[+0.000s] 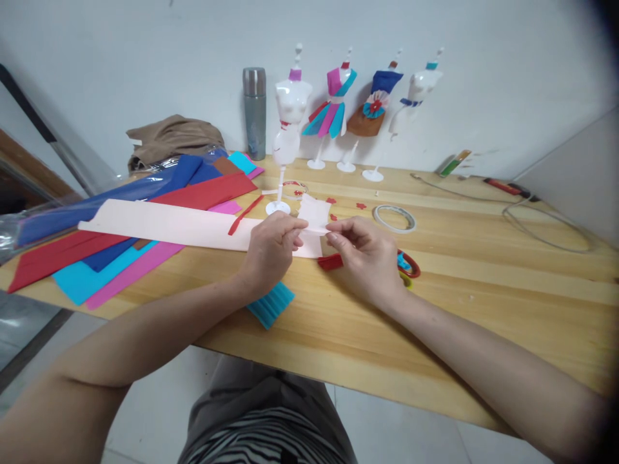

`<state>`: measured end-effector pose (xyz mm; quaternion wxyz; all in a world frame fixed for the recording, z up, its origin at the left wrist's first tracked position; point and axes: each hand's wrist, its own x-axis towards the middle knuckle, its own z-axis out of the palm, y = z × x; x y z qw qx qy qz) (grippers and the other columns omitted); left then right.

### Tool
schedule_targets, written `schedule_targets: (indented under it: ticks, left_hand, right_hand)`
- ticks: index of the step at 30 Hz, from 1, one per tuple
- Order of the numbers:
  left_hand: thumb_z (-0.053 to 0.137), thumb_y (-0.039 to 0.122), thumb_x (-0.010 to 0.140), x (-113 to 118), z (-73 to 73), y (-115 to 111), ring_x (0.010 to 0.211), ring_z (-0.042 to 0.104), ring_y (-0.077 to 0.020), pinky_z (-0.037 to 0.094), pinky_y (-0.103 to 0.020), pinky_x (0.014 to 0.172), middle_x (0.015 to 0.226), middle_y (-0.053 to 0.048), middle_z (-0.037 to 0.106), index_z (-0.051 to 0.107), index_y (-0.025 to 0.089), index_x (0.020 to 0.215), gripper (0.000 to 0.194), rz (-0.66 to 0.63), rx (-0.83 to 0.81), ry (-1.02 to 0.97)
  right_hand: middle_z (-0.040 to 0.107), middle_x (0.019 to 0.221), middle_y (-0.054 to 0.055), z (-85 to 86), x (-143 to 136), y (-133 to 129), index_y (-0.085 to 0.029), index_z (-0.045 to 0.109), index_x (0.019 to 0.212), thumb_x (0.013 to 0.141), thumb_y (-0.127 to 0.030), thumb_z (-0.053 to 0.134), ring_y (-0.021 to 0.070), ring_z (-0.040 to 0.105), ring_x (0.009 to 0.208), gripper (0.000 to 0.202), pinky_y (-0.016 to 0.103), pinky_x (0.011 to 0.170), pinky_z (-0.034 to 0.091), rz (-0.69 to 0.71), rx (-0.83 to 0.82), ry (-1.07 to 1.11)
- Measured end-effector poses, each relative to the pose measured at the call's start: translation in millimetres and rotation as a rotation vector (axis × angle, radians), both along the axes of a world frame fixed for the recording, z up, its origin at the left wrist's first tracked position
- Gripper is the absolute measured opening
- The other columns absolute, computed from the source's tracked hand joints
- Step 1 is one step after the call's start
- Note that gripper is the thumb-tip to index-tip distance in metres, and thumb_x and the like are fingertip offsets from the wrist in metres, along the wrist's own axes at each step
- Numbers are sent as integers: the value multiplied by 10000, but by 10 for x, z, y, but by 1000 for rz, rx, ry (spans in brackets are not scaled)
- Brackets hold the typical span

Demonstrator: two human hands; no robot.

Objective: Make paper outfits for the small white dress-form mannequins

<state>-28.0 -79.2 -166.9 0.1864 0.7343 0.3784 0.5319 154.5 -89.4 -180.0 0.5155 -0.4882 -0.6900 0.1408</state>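
Observation:
A small pale pink piece (315, 211) is pinched along its near edge between both hands. The fingers of my left hand (276, 248) are closed on its left end, and those of my right hand (366, 254) on its right end. Beneath the hands lies a long pale pink strip (178, 225), with a thin red strip (245, 214) across it. A pleated teal piece (273, 304) rests on the table below my left wrist. Beside my right hand are red scissor handles (411, 264), partly hidden.
Several white mannequins stand at the back, the nearest (286, 145) just beyond the hands. A grey flask (255, 116) stands behind. Coloured sheets (62, 260) pile up at left. A tape roll (394, 219) and a cable (541, 241) lie at right.

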Motion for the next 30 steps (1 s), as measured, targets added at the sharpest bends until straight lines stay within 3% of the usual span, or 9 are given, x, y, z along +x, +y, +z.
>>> schedule_targets:
  ticks: [9, 23, 30]
  left_hand:
    - [492, 95, 860, -11, 27, -13, 567, 585, -74, 514, -206, 577, 761, 9, 639, 698, 184, 856, 224, 24, 20, 28]
    - [495, 108, 874, -15, 39, -17, 576, 584, -81, 508, -203, 586, 735, 1, 631, 697, 166, 870, 210, 37, 80, 59]
    - [531, 138, 841, -15, 28, 21, 581, 617, -110, 507, -228, 578, 657, 9, 638, 654, 176, 791, 138, 41, -77, 40]
  right_hand:
    - [708, 792, 38, 20, 1, -2, -269, 703, 892, 847, -299, 628, 229, 657, 740, 92, 364, 614, 511, 32, -74, 47]
    - [647, 697, 23, 96, -9, -27, -242, 600, 806, 857, -301, 594, 195, 595, 629, 78, 330, 572, 451, 75, -98, 4]
    - [669, 677, 6, 63, -11, 2, -229, 594, 805, 867, -356, 601, 178, 611, 595, 142, 320, 553, 471, 104, -183, 103]
